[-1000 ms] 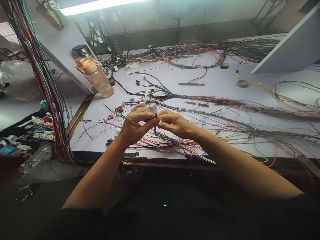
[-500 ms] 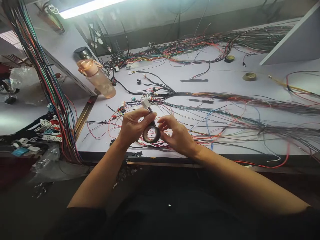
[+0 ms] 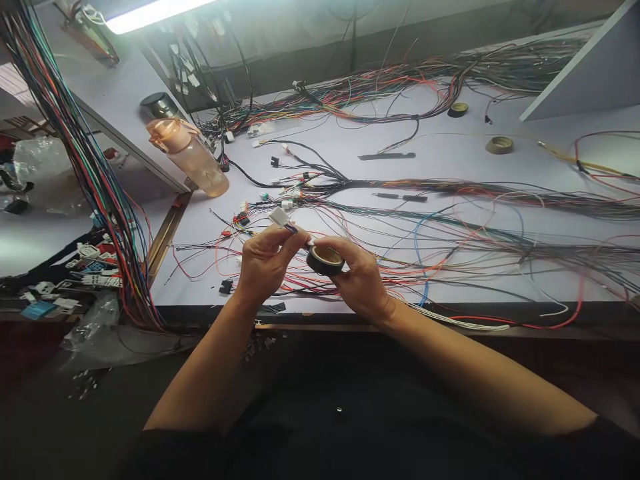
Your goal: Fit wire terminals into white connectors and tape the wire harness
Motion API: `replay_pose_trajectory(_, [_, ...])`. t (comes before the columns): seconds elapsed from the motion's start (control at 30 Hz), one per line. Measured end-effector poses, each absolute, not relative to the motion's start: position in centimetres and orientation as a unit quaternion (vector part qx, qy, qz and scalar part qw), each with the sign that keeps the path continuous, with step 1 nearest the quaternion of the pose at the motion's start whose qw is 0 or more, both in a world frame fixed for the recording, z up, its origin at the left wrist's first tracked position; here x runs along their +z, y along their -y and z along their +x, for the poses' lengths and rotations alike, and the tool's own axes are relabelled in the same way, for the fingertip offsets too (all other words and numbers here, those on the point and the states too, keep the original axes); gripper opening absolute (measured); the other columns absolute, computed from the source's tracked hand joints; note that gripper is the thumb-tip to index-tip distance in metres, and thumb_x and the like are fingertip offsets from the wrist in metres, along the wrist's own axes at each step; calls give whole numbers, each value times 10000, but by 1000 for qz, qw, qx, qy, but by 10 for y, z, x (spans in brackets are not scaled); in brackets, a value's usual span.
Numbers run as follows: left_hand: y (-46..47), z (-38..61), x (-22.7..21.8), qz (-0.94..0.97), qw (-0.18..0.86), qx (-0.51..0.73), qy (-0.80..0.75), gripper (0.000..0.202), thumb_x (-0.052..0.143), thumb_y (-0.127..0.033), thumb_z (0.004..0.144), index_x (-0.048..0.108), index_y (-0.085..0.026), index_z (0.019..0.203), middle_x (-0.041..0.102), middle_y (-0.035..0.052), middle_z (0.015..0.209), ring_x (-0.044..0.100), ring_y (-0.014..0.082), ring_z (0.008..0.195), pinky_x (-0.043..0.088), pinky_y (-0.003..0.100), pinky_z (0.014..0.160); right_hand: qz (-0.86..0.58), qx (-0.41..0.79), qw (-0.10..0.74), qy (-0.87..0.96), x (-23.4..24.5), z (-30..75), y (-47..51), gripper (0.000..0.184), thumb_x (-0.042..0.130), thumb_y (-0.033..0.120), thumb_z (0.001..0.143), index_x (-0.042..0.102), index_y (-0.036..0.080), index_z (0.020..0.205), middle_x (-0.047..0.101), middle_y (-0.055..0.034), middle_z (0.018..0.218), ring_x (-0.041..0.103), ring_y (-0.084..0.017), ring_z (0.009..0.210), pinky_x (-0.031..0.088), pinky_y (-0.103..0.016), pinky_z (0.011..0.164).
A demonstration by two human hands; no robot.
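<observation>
My left hand (image 3: 267,260) is closed, pinching the wires just below a white connector (image 3: 279,217). The connector sticks up past the thumb and forefinger. My right hand (image 3: 363,277) grips a roll of black tape (image 3: 325,260) by its edge, close beside the left fingertips. Between the two hands the wires and any strip of tape are mostly covered by fingers. Behind the hands a wire harness (image 3: 370,185) lies along the table, its branches ending in small connectors.
An orange-tinted bottle (image 3: 193,157) leans at the left. Hanging wires (image 3: 93,167) drop past the table's left edge. Two tape rolls, one nearer (image 3: 500,145) and one farther (image 3: 459,109), and a dark flat knife-like tool (image 3: 387,156) lie toward the back. A panel (image 3: 585,73) stands at right.
The tape roll has moved right and tipped flatter, and my right hand now grips it where its fingers were beside it. The white connector has shifted slightly left and tilted.
</observation>
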State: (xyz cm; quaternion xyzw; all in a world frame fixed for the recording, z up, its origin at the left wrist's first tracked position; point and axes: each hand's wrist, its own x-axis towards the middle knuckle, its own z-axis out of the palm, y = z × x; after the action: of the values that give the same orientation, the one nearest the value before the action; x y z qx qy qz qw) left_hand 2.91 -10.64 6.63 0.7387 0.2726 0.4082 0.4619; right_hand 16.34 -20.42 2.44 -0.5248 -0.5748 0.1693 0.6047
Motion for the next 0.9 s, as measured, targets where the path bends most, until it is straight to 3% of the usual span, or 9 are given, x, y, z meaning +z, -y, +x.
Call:
replay_pose_trajectory(0.3, [117, 27, 70, 733, 429, 449, -277, 75, 692, -275, 813, 738, -228, 777, 689, 2, 724, 644, 151, 758, 516, 312, 786, -474, 196, 615, 600, 12, 186, 192, 270, 591, 123, 850, 661, 241, 1082, 693, -44, 1066, 649, -173, 995, 528, -342, 884])
replay_pose_trajectory(0.4, [115, 29, 75, 733, 458, 439, -246, 71, 682, -263, 824, 733, -219, 799, 701, 22, 805, 650, 161, 801, 518, 341, 826, -456, 217, 598, 622, 16, 192, 187, 259, 651, 187, 837, 667, 250, 1088, 686, -45, 1067, 640, -174, 1002, 520, -341, 899])
replay_pose_trajectory(0.5, [111, 31, 79, 736, 475, 423, -230, 93, 667, -287, 836, 728, -217, 840, 718, 48, 900, 665, 201, 894, 523, 393, 871, -454, 243, 544, 662, 26, 201, 189, 470, 683, 244, 819, 562, 278, 1271, 612, -62, 1237, 597, -192, 1085, 497, -372, 941])
replay_pose_trajectory(0.6, [111, 32, 83, 740, 466, 419, -243, 124, 661, -320, 840, 728, -218, 860, 728, 51, 873, 679, 213, 878, 526, 422, 886, -478, 237, 516, 670, 35, 208, 199, 658, 710, 301, 790, 427, 289, 1384, 525, -85, 1338, 580, -205, 1090, 507, -386, 904])
replay_pose_trajectory(0.8, [113, 34, 88, 775, 431, 392, -245, 149, 626, -323, 864, 739, -231, 832, 727, 51, 834, 677, 205, 844, 530, 418, 866, -508, 156, 573, 624, 38, 199, 204, 240, 610, 267, 883, 626, 241, 1121, 655, -43, 1021, 615, -134, 818, 519, -317, 802])
replay_pose_trajectory(0.9, [111, 33, 90, 797, 409, 370, -244, 142, 643, -332, 848, 747, -243, 814, 729, 50, 845, 668, 210, 840, 525, 431, 868, -485, 159, 570, 644, 36, 193, 199, 192, 568, 225, 903, 657, 241, 1072, 668, -46, 1012, 636, -142, 874, 529, -301, 804])
